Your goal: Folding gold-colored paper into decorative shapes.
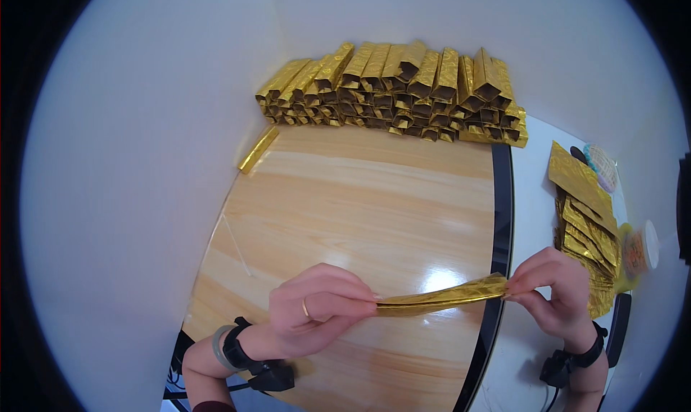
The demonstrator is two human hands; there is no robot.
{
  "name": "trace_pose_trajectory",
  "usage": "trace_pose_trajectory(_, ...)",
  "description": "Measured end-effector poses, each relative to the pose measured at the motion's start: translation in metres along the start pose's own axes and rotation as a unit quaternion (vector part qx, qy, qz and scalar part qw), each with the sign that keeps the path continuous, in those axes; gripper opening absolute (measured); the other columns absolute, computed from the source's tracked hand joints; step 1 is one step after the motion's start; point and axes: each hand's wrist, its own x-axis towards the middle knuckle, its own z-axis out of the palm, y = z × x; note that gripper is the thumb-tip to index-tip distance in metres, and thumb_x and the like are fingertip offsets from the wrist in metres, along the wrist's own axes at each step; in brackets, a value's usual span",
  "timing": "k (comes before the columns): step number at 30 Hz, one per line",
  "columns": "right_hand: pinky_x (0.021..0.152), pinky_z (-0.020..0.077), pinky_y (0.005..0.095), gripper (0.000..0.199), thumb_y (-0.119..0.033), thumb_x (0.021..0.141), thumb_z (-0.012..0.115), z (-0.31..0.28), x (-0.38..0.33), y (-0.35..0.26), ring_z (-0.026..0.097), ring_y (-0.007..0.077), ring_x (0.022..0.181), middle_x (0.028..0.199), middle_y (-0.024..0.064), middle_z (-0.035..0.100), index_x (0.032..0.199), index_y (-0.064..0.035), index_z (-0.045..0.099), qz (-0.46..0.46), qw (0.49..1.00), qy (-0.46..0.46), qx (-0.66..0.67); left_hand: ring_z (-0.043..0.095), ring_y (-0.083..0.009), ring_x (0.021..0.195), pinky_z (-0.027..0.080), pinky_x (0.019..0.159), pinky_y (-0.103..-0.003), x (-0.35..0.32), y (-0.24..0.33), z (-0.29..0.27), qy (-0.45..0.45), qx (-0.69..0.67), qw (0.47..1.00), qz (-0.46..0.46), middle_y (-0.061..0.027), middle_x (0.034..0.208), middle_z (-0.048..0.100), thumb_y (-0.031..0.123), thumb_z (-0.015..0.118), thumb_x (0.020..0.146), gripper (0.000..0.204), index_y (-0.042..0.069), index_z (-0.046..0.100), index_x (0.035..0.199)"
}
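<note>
Head view: left hand point(317, 304) and right hand point(553, 291) are pinching opposite ends of a narrow gold-foil strip point(440, 299); keeping tension gentle likely prevents tearing.

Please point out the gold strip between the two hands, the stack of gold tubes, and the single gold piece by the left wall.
Gold strip point(440, 297), head view: middle of its length.
Stack of gold tubes point(394, 65), head view: a top-row tube.
Single gold piece point(258, 151), head view: middle of its length.
</note>
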Motion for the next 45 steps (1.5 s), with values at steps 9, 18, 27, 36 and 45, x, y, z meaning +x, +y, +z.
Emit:
trace_pose_trajectory(9, 0.055, 0.0477, 0.0264, 0.02, -0.003, 0.074, 0.074, -0.003, 0.002, -0.004, 0.062, 0.0174, 0.067, 0.079, 0.0051, 0.064, 0.094, -0.0072, 0.071, 0.043, 0.998, -0.039, -0.006, 0.063, -0.0227, 0.076, 0.051, 0.065, -0.03, 0.002, 0.004, 0.002, -0.028, 0.052, 0.998, -0.012, -0.0099, 0.083, 0.066, -0.009, 0.072, 0.07, 0.025, 0.004, 0.069, 0.092)
trace_pose_trajectory(18, 0.057, 0.047, 0.0295, 0.012, -0.006, 0.078, 0.071, -0.008, 0.003, -0.003, 0.06, 0.0212, 0.066, 0.077, 0.0056, 0.059, 0.09, -0.006, 0.069, 0.079, 0.992, -0.096, 0.022, 0.06, -0.0209, 0.072, 0.049, 0.062, -0.029, 0.004, -0.001, 0.0, -0.075, 0.107, 0.991, 0.0, -0.0061, 0.081, 0.062, -0.014, 0.067, 0.069, 0.033, 0.006, 0.069, 0.096)
trace_pose_trajectory(27, 0.056, 0.046, 0.0332, 0.01, -0.005, 0.08, 0.068, -0.003, 0.008, -0.012, 0.058, 0.0255, 0.066, 0.077, 0.0088, 0.057, 0.08, -0.0036, 0.058, 0.02, 0.995, -0.072, -0.07, 0.053, -0.0217, 0.065, 0.043, 0.056, -0.03, 0.007, 0.001, 0.0, -0.081, 0.053, 0.995, -0.018, -0.0057, 0.072, 0.055, -0.01, 0.067, 0.071, 0.033, 0.004, 0.069, 0.101)
trace_pose_trajectory(36, 0.056, 0.0458, 0.038, 0.011, -0.002, 0.084, 0.061, 0.02, 0.003, -0.004, 0.057, 0.0316, 0.067, 0.074, 0.0113, 0.056, 0.09, -0.0048, 0.052, 0.162, 0.981, -0.099, -0.025, 0.055, -0.017, 0.069, 0.044, 0.067, -0.028, 0.009, 0.006, 0.006, -0.138, -0.129, 0.931, -0.313, -0.0044, 0.075, 0.059, -0.008, 0.064, 0.076, 0.027, 0.002, 0.067, 0.102)
trace_pose_trajectory(45, 0.058, 0.0488, 0.0317, 0.01, -0.005, 0.076, 0.063, 0.022, -0.005, 0.021, 0.06, 0.0244, 0.07, 0.081, 0.0082, 0.059, 0.084, -0.0046, 0.057, -0.071, 0.989, -0.034, -0.124, 0.055, -0.0166, 0.07, 0.045, 0.065, -0.028, 0.006, -0.004, 0.006, -0.146, -0.01, 0.974, -0.171, -0.0031, 0.073, 0.059, -0.008, 0.064, 0.072, 0.03, 0.005, 0.069, 0.099)
